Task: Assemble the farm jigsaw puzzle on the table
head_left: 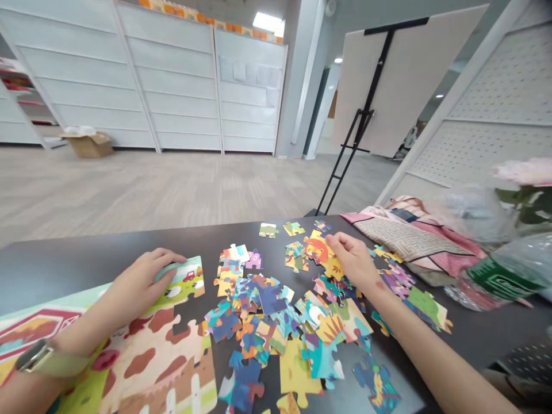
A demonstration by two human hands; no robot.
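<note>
A partly joined jigsaw puzzle with a spotted cow [142,359] lies at the left front, with gaps near its upper right. My left hand [140,283] rests palm down across its top edge, fingers stretched out, beside a corner with a red tractor and sheep. On the right, my right hand [354,259] has thumb and fingers closed at the edge of an orange lion puzzle piece [317,250]; other fingertips are hidden. Between the hands spreads a heap of loose puzzle pieces [263,299], several overlapping. A yellow puzzle piece [295,368] lies closer to me.
On the dark table [142,238], small pieces [268,230] sit near the far edge. More pieces [425,307] lie beyond my right forearm. A pink patterned cloth [431,236] and a plastic bottle with a green label [504,276] stand at the right. Behind is an easel [362,115].
</note>
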